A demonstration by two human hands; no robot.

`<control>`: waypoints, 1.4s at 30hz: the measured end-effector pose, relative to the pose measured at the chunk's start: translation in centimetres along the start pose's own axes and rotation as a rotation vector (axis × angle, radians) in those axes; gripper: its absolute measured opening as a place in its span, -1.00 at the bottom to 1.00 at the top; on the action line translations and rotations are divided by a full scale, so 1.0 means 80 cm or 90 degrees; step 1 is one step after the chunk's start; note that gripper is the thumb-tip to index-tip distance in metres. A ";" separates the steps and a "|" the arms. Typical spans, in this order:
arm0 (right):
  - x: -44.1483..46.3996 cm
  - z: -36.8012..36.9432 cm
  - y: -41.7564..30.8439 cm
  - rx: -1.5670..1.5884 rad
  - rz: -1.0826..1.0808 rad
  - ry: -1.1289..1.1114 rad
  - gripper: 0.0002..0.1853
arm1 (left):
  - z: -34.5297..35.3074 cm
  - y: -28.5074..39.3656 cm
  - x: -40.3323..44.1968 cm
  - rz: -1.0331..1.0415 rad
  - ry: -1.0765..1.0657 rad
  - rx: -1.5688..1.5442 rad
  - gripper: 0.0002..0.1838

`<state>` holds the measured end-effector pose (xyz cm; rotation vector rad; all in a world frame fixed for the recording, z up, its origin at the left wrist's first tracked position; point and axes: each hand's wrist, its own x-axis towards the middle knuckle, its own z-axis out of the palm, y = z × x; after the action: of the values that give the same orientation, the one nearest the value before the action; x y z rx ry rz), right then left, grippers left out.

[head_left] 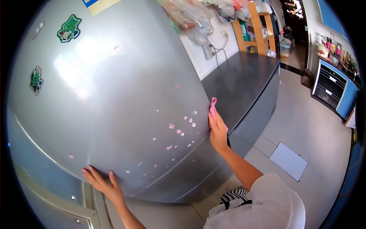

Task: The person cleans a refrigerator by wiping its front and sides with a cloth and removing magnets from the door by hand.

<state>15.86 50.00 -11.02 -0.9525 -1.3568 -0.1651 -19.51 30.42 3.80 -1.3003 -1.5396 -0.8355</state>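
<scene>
A large silver refrigerator fills the left and middle of the view. Pink and white sticker remnants dot its lower door. My right hand grips a pink cloth at the door's right edge, its fingertips partly hidden by the hand itself. Lower left, my left hand lies against the door with its fingers spread and nothing in it. Green magnets sit high on the door.
Right of the refrigerator stands a low dark chest, with a wooden shelf behind it. Plastic bags hang on the wall. A white panel lies on the tiled floor. Blue cabinets are at the far right.
</scene>
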 end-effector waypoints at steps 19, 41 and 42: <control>-0.047 -0.015 0.031 0.062 -0.034 -0.083 -0.38 | -0.001 0.004 0.000 -0.024 -0.005 -0.001 -0.23; 0.108 0.066 -0.255 0.235 -0.637 -0.191 -0.47 | -0.004 0.003 -0.003 -0.020 -0.028 0.024 -0.17; 0.109 0.069 -0.256 0.241 -0.642 -0.189 -0.47 | -0.006 0.004 -0.004 -0.023 -0.024 0.030 -0.17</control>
<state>1.53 44.30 6.00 0.0950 -1.9634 -0.5166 -19.10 29.91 3.68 -1.2643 -1.6073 -0.7972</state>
